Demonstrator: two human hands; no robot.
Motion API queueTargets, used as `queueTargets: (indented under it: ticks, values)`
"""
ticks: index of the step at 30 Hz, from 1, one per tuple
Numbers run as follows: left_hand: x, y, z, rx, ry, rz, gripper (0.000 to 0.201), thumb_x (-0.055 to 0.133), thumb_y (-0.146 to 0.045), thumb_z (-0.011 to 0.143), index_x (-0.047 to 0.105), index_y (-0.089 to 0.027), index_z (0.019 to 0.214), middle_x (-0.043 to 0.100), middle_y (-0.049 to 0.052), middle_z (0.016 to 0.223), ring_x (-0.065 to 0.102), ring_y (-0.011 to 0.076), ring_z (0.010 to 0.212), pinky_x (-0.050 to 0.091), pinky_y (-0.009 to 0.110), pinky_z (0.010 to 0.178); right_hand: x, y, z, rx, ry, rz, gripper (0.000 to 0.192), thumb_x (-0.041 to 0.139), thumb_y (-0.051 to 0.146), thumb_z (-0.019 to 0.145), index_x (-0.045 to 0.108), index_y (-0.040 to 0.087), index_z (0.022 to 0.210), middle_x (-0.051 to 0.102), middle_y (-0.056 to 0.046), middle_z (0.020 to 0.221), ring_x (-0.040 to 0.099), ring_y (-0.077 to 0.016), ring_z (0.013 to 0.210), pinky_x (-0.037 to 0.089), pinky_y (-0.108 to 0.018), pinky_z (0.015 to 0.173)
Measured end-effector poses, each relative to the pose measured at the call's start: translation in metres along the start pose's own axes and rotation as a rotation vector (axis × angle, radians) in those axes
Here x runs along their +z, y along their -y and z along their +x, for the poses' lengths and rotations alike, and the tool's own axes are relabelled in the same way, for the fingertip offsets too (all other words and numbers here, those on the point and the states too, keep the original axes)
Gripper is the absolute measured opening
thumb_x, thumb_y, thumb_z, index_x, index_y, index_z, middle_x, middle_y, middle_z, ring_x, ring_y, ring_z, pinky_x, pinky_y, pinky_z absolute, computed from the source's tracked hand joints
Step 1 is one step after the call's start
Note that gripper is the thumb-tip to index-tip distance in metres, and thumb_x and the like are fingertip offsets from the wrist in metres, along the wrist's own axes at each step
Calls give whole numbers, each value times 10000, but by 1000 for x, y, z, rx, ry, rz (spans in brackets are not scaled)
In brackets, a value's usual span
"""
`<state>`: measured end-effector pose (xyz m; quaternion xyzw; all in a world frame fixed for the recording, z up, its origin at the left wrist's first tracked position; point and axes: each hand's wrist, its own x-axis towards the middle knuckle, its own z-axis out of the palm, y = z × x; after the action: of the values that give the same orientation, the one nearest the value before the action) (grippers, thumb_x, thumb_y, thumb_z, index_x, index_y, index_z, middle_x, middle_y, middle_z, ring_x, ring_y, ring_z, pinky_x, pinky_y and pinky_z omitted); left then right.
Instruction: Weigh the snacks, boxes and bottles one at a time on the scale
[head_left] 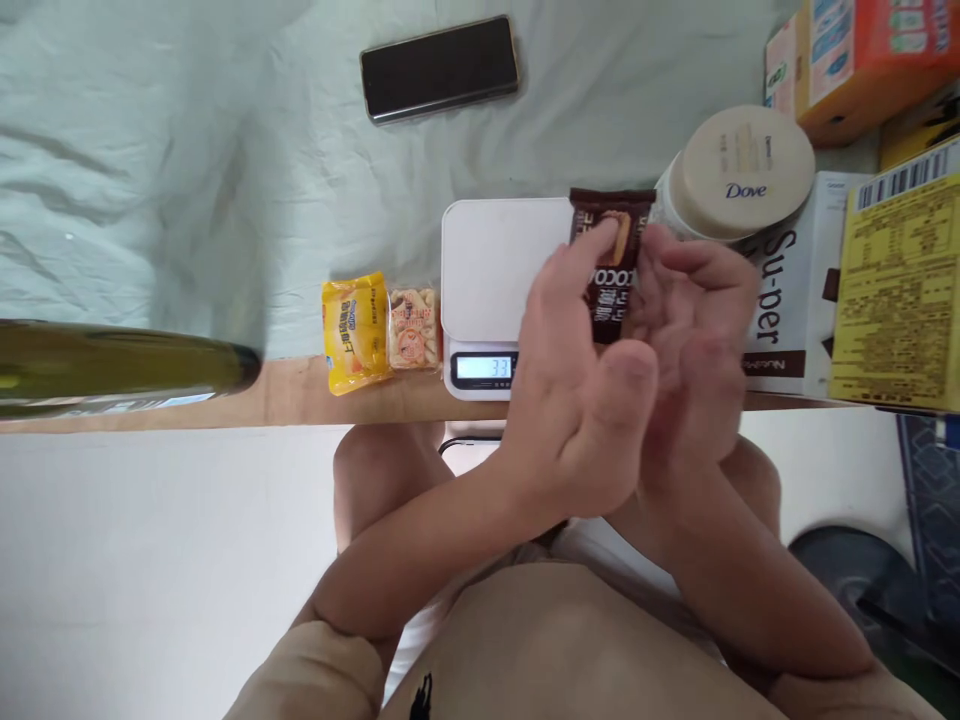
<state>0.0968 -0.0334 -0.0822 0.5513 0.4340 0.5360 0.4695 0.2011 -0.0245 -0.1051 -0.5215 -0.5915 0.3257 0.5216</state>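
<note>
A dark brown cocoa snack packet (609,275) is between my hands, over the right part of a white kitchen scale (491,255). My left hand (570,390) has a finger laid across the packet's front, its thumb sticking out. Along the packet's right edge curl the fingers of my right hand (697,320), slightly blurred. The scale's display (484,368) is lit and shows "33"; my left hand covers its right end. Left of the scale lie a clear-wrapped snack (413,330) and a yellow snack packet (355,333).
A phone (440,70) lies farther back on the pale green cloth (322,180). At the right stand a Dove jar (739,175), a white "Su-per" box (787,330), a yellow box (896,290) and an orange box (862,65). A green bottle (120,365) juts in from the left.
</note>
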Motion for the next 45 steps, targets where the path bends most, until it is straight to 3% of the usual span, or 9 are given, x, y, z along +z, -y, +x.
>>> queueTargets:
  ticks: [5, 12, 15, 18, 21, 23, 25, 33, 45]
  values:
    - [-22, -3, 10, -110, -93, -80, 551, 365, -760, 1048, 484, -405, 1453, 511, -24, 1631, 235, 281, 1718, 358, 479, 1392, 32, 14, 8, 123, 103, 142, 543, 237, 686, 1039, 426, 320, 1393, 609, -85, 1458, 640, -261, 1409, 632, -456, 1086]
    - [-40, -11, 10, -234, -133, -79, 604, 412, -840, 993, 526, -424, 1416, 478, -61, 1668, 204, 266, 1729, 287, 473, 1430, 47, 25, 16, 207, 154, 408, 499, 415, 690, 989, 474, 297, 1291, 636, -94, 1428, 638, -303, 1420, 607, -540, 1134]
    - [-52, -21, 19, -254, -226, -126, 423, 393, -648, 1092, 530, -371, 1381, 546, -29, 1606, 368, 210, 1660, 348, 432, 1398, 46, 27, 18, 239, 37, 451, 447, 533, 669, 948, 551, 302, 1202, 658, -61, 1376, 578, -280, 1501, 463, -563, 1325]
    - [-71, -25, 38, -160, -558, -195, 311, 316, -306, 1119, 625, -277, 1114, 728, 32, 1261, 715, 142, 1214, 585, 336, 1126, 36, 21, 23, 114, -188, 427, 299, 547, 569, 949, 631, 316, 1083, 661, -5, 1373, 487, -240, 1592, 262, -541, 1445]
    - [-92, -17, 55, -8, -748, -192, 365, 370, -250, 1123, 572, -231, 820, 531, -25, 586, 546, 101, 531, 484, 247, 551, 22, 7, 30, 60, -370, 397, 242, 440, 422, 968, 659, 323, 995, 698, 49, 1317, 579, -197, 1502, 234, -518, 1447]
    - [-105, -9, 63, 50, -812, -207, 335, 354, -146, 1117, 529, -212, 839, 444, -69, 543, 398, 66, 423, 334, 246, 456, 15, -4, 35, 94, -461, 391, 211, 438, 393, 941, 634, 315, 954, 725, 57, 1239, 640, -179, 1420, 278, -509, 1427]
    - [-114, -1, 67, 67, -842, -221, 295, 367, 51, 995, 503, -204, 936, 565, -71, 722, 459, 29, 490, 355, 237, 497, 9, -14, 38, 122, -495, 384, 191, 455, 425, 920, 593, 297, 956, 726, 47, 1228, 656, -181, 1394, 300, -533, 1412]
    - [-107, 8, 65, 52, -676, 53, 194, 482, -132, 739, 323, -242, 741, 294, -23, 620, 317, 90, 504, 259, 337, 528, -5, -35, 32, 134, -335, 174, 327, 329, 483, 921, 488, 271, 1112, 597, -40, 1492, 549, -285, 1530, 376, -645, 1309]
    - [-85, -2, 61, -133, -249, 204, 421, 375, -309, 1037, 594, -256, 681, 587, 65, 676, 551, 223, 688, 406, 429, 701, 9, -22, 20, -23, -97, -109, 328, 464, 475, 1018, 619, 278, 1230, 715, -74, 1304, 647, -237, 1353, 478, -480, 1269]
